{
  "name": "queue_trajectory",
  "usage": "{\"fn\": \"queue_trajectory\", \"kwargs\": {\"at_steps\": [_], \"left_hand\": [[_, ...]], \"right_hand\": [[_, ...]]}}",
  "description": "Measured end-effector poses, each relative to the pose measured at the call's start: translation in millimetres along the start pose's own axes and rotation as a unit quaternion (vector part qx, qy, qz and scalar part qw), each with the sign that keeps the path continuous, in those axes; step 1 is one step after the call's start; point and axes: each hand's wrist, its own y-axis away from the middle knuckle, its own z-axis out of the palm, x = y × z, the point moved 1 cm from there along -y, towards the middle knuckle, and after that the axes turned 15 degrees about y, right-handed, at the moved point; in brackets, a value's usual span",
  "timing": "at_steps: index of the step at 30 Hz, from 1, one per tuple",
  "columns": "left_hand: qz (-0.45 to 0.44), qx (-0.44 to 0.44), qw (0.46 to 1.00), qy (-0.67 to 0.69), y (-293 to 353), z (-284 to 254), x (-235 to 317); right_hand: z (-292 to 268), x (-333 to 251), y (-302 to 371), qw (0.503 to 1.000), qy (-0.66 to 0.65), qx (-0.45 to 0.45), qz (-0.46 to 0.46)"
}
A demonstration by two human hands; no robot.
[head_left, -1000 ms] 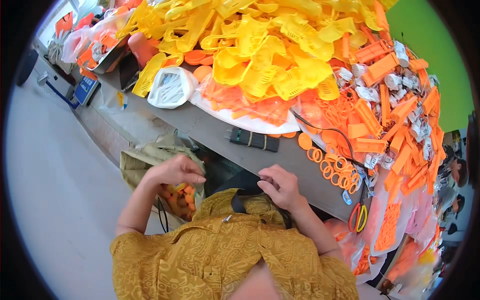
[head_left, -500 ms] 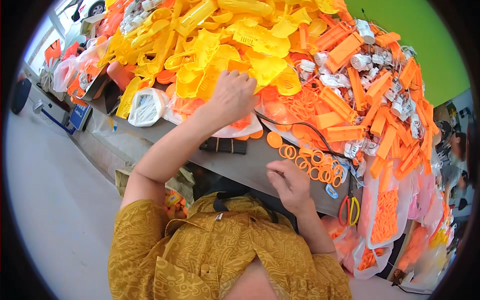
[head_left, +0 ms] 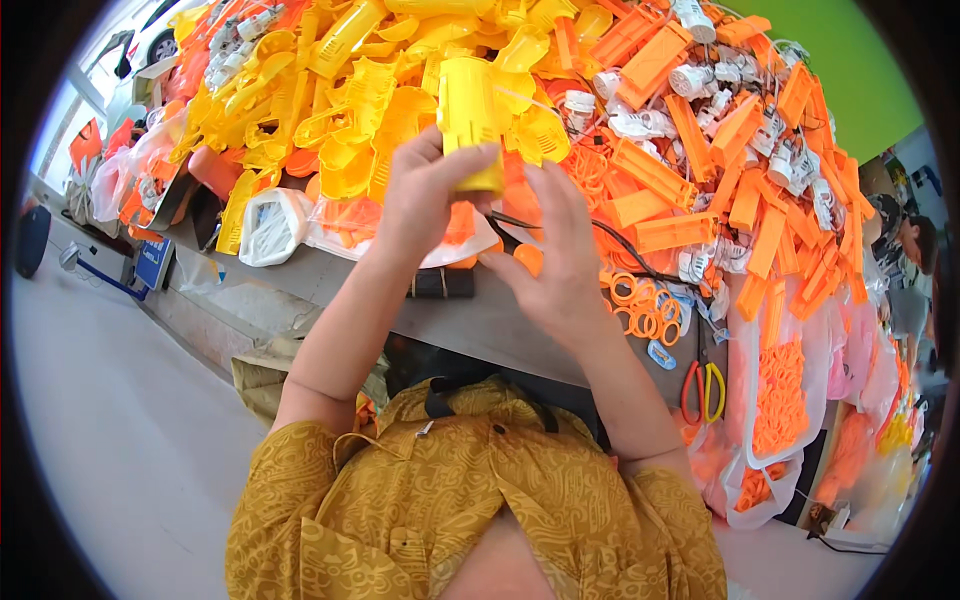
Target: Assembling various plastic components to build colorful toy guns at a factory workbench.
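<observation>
We hold a yellow plastic housing [head_left: 470, 120] upright above the near edge of the bench [head_left: 490, 325], our left hand [head_left: 425, 195] wrapped round its lower part, fingers and thumb pressed against its ribbed side in a closed grip. Our right hand [head_left: 555, 250] stands just beside it, fingers spread and slightly curled, the fingertips near the housing's base; whether they touch it we cannot tell.

Behind the housing, the bench carries a high heap of yellow moulded parts [head_left: 350, 90] on the left and a heap of orange moulded parts [head_left: 720, 170] on the right, with small white pieces [head_left: 700, 75] scattered among the orange ones. Loose orange rings [head_left: 645, 305] lie on the bare bench surface just right of our right hand, and a black cable [head_left: 620, 255] runs past them.

As for containers, a clear plastic bag [head_left: 270, 225] holding pale white items sits at the bench's left end, below the yellow heap. At the right end, clear bags [head_left: 785, 400] packed with small orange pieces hang down over the bench edge. A pair of scissors with red and yellow handles [head_left: 703, 388] hangs beside them. A small black block [head_left: 440, 285] rests on the bench beneath our left wrist. A sack [head_left: 265, 375] sits on the floor below the bench.
</observation>
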Motion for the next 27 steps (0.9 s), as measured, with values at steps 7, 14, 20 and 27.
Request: {"fn": "queue_trajectory", "kwargs": {"at_steps": [7, 14, 20, 27], "left_hand": [[0.019, -0.231, 0.959, -0.163, 55, 9, 9], [0.078, -0.418, 0.848, -0.318, 72, 3, 8], [0.135, -0.425, 0.78, -0.44, 98, -18, -30], [0.118, -0.422, 0.71, -0.552, 100, -31, -63]], "right_hand": [[9, 8, 23, 0.993, -0.111, 0.048, -0.017], [-39, 4, 70, 0.925, -0.315, -0.033, 0.211], [-43, 29, 115, 0.726, -0.444, -0.108, 0.514], [-36, 31, 115, 0.824, -0.183, -0.206, 0.495]]}}
